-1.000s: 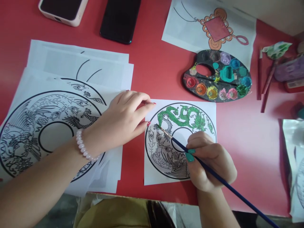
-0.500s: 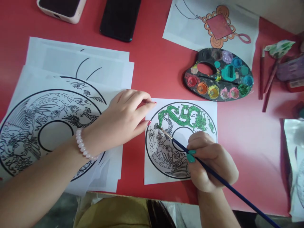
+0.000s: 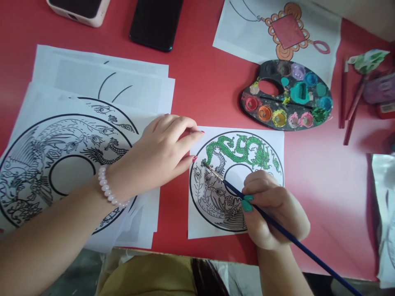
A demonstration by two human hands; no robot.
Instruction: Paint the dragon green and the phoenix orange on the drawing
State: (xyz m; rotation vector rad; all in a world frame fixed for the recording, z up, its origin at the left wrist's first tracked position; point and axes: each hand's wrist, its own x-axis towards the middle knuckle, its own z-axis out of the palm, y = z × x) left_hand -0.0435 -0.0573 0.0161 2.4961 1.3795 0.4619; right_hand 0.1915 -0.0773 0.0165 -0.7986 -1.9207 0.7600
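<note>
My right hand (image 3: 273, 209) grips a thin blue paintbrush (image 3: 286, 234) in a pinch of thumb and fingers. The brush tip touches the left end of the dragon on a small printed sheet (image 3: 195, 228). That sheet bears a ring design; most of its dragon (image 3: 230, 152) is green, while the phoenix below is bare black line. My left hand (image 3: 173, 150), wearing a pale bead bracelet, lies with thumb and index finger apart at the sheet's upper left edge. Under its wrist and forearm is a stack of larger printed sheets (image 3: 148, 94).
A black paint palette (image 3: 285, 98) with several colour wells lies beyond the sheet, beside a coloured knot picture (image 3: 234, 41). Red-handled brushes (image 3: 352, 107) rest at right. Two phones (image 3: 156, 24) (image 3: 78, 8) lie at the far left of the red table (image 3: 200, 94).
The view has shifted very slightly, so the palette and knot picture sit a little further right and higher. Both hands keep nearly the same pose, the brush tip still at the dragon's left end.
</note>
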